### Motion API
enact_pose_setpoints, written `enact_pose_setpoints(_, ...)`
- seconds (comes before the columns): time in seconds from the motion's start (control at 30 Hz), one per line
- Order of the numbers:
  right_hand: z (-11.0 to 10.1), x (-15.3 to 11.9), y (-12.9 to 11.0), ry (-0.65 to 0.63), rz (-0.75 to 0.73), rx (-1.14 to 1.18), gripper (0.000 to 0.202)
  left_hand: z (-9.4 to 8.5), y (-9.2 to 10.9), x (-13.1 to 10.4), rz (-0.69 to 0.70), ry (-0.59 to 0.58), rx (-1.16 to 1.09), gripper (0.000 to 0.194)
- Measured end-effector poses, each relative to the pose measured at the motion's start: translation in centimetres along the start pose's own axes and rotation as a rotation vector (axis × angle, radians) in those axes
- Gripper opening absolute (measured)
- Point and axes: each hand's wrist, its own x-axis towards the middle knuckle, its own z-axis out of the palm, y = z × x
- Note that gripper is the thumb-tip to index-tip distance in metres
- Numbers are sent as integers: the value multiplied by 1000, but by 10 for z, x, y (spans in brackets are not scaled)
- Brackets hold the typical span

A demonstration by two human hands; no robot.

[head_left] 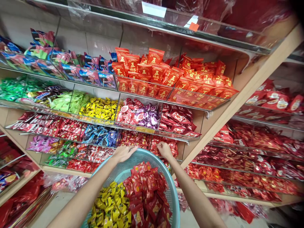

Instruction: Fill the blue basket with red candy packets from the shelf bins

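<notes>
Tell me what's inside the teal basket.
The teal basket holds a heap of yellow packets on the left and red packets on the right. Anything beneath these heaps is covered, and the near rim is out of frame.

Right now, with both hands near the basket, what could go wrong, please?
The yellow packets and red packets lie side by side in the teal perforated basket with no visible divider, so they could mix. The left hand is at the basket's far rim; the basket's support is hidden, so a push might tip it. The right hand, seen below a clear shelf front, might bump it if raised.
</notes>
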Motion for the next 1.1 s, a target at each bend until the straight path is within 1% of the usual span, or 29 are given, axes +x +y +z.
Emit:
enact_pose_setpoints(0.1,18,10,-3,5,65,-15,27,1,-1,1,2,9,5,71)
enact_pose_setpoints(0.2,31,15,-8,3,118,-19,24,2,-1,1,-14,7,-9,70)
enact_pose_setpoints(0.3,36,18,-8,8,159,3,17,2,-1,0,-11,10,-14,68)
enact_pose_setpoints(0.37,35,17,-5,9,160,35,17,2,-1,0,1,15,-9,68)
enact_pose_setpoints(0.47,25,12,-2,19,115,98,20,1,-1,1,12,17,3,69)
enact_pose_setpoints(0.57,7,1,0,32,29,166,24,1,0,1,12,15,10,70)
enact_pose_setpoints(0.63,-7,-9,1,37,-60,228,25,1,0,0,11,15,9,71)
enact_pose_setpoints(0.77,-34,-32,3,20,-288,432,24,0,1,0,8,16,17,70)
enact_pose_setpoints(0.87,-45,-48,0,-43,-336,525,23,0,1,-1,4,17,25,70)
enact_pose_setpoints(0.93,-44,-58,-6,-137,-368,557,23,0,2,-1,4,21,29,70)
enact_pose_setpoints(1.0,-38,-67,-17,-270,-436,549,22,0,2,-1,3,24,34,70)
enact_pose_setpoints(1.1,-22,-77,-37,-441,-559,464,20,0,3,-1,0,23,49,72)
